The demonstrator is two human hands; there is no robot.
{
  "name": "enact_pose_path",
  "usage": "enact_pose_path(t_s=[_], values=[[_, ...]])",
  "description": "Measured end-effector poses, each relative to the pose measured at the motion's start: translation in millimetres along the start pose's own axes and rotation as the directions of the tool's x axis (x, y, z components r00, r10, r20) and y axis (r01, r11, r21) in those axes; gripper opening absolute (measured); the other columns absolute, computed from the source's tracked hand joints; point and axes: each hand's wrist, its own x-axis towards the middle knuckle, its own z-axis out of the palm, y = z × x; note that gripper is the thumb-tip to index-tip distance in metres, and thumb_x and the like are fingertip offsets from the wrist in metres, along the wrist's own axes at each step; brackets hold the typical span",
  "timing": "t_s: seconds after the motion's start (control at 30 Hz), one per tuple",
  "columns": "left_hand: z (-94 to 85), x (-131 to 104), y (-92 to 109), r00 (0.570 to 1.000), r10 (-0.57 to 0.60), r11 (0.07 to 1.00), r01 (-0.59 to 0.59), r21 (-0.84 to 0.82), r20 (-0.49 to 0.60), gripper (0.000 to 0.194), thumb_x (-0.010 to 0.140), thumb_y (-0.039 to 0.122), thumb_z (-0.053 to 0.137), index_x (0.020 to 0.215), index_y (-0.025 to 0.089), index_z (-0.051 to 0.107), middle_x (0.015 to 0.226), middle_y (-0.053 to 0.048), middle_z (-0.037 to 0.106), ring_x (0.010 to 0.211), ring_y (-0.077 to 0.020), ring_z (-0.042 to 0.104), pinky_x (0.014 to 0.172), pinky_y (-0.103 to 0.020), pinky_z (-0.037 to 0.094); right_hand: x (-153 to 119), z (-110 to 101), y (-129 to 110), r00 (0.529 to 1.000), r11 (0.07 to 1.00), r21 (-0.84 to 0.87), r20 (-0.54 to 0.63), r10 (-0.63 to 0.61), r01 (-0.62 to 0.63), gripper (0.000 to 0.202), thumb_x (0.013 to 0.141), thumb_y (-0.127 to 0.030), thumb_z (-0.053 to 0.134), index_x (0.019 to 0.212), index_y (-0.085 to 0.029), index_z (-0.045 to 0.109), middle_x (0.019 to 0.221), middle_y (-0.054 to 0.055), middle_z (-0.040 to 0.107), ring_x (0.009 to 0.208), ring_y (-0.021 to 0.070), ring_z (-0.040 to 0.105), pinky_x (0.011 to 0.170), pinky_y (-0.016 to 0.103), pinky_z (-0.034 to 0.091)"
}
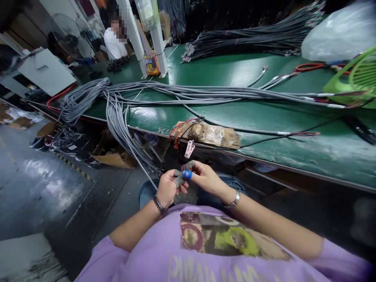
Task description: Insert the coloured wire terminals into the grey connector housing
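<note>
My left hand and my right hand meet in front of the bench edge, fingertips pinched together. A single grey cable runs down from the bench into my left hand. Between the fingertips shows a trace of thin wires, mostly hidden by the fingers. My right thumb wears a blue finger cover; several other fingertips on both hands have grey covers. Just above the hands, a pink clothespin hangs at the edge of a taped wooden block with red and black cords around one end.
Long grey cables lie along the green bench, some drooping over its front edge. Farther back are a black cable bundle, a plastic bag and a green fan. A co-worker is beyond the white posts.
</note>
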Motion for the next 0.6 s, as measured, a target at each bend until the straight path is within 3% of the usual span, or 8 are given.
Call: enact_pose_path(t_s=[0.13,0.37,0.6], values=[[1.6,-1.8,-1.4,1.000,-0.003,0.998,0.002,0.062,0.011,0.029,0.066,0.040,0.069,0.065,0.016,0.051,0.054,0.000,0.062,0.037,-0.0085,0.054,0.031,-0.016,0.026,0.4,4.3,0.2,0.999,0.997,0.062,-0.025,0.048,-0.046,0.034,0.066,-0.049,0.071,0.070,-0.017,0.059,0.065,0.000,0.058,0.061,0.0122,0.048,0.059,0.026,0.040],[1.0,-2.2,-1.6,0.999,-0.010,0.994,0.005,-0.113,-0.045,0.028,0.065,0.038,0.070,0.068,0.016,0.052,0.056,0.000,0.064,0.038,-0.0103,0.055,0.033,-0.018,0.032,-3.3,9.6,11.3,0.968,0.909,0.367,-0.069,0.239,-0.199,0.039,0.059,-0.049,0.077,0.070,-0.015,0.060,0.057,-0.003,0.052,0.050,0.0077,0.039,0.051,0.024,0.032],[-0.5,-0.6,-2.0,0.998,-0.003,0.990,-0.007,-0.139,-0.069,0.027,0.066,0.037,0.069,0.069,0.016,0.052,0.056,-0.001,0.063,0.039,-0.0099,0.056,0.032,-0.016,0.027,-4.1,7.0,11.1,0.979,0.954,0.269,-0.116,0.168,-0.132,0.036,0.060,-0.047,0.077,0.067,-0.016,0.060,0.057,-0.003,0.051,0.052,0.0083,0.038,0.051,0.025,0.030]])
